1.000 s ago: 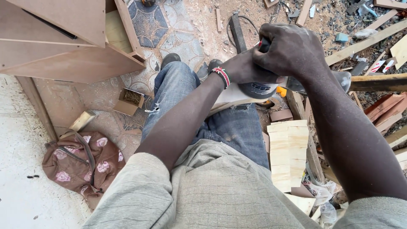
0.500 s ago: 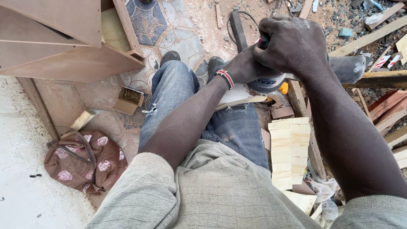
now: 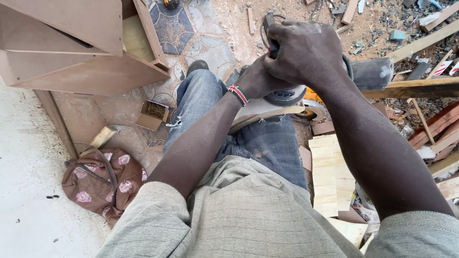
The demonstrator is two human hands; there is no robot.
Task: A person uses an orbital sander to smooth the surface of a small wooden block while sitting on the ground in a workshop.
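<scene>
My right hand (image 3: pixel 306 52) is clamped from above on the black handle of a grey power grinder (image 3: pixel 287 95). The tool's dusty rear body (image 3: pixel 373 72) sticks out to the right. My left hand (image 3: pixel 257 79), with a beaded bracelet at the wrist, curls against the tool's head just under the right hand, and its fingers are hidden there. The grinder presses on a pale wooden piece (image 3: pixel 260 111) that lies across my right knee in blue jeans (image 3: pixel 201 95).
Pale wood blocks (image 3: pixel 330 177) lie stacked by my right leg. A brown flowered bag (image 3: pixel 103 181) and a small box of nails (image 3: pixel 153 113) lie on the patterned floor at left, under brown board furniture (image 3: pixel 71 43). Timber offcuts and rubble (image 3: pixel 420 43) lie at the right.
Both hands and the grinder have shifted a little left along the wooden piece. The view has swung slightly, so the bag and nail box sit further right.
</scene>
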